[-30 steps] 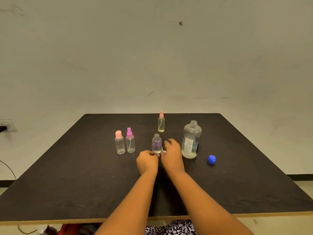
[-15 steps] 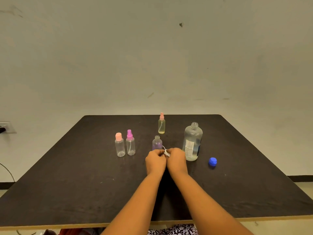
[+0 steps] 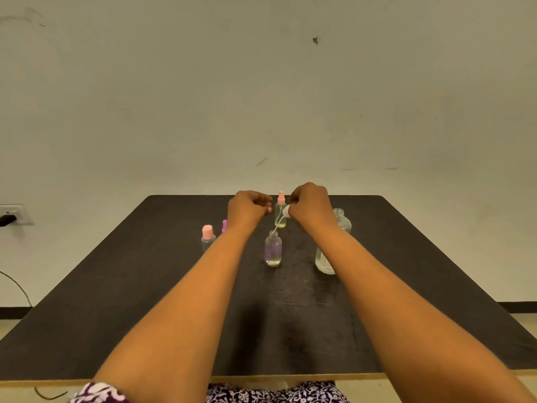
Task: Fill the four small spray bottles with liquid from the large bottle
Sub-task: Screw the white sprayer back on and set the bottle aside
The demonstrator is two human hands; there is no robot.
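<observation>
Both your hands are up over the middle of the bench (image 3: 145,286), raised above the bottles. Your right hand (image 3: 311,206) pinches a white spray head (image 3: 286,211) between curled fingers, and its thin tube slants down and left. The tube's lower tip sits right at the mouth of the open bottle (image 3: 273,248); whether it's inside the neck, I can't tell.

That open bottle is purple-tinted and stands upright between your forearms, with no top on it. Your left hand (image 3: 247,209) hangs just across from the right, fingers curled in. There's a speck of pink at the fingertips, but I can't tell if you're holding anything.

The large bottle (image 3: 344,223) stands upright and uncapped to the right of the open bottle, partly behind your right forearm. A yellow bottle (image 3: 280,219) with a pink sprayer stands further back, showing between your two hands.

Off to the left stands a pink-capped bottle (image 3: 207,237). Just beside it is a magenta sprayer (image 3: 224,226), its bottle mostly hidden by your left arm. There's an outlet (image 3: 11,213) on the wall at far left.
</observation>
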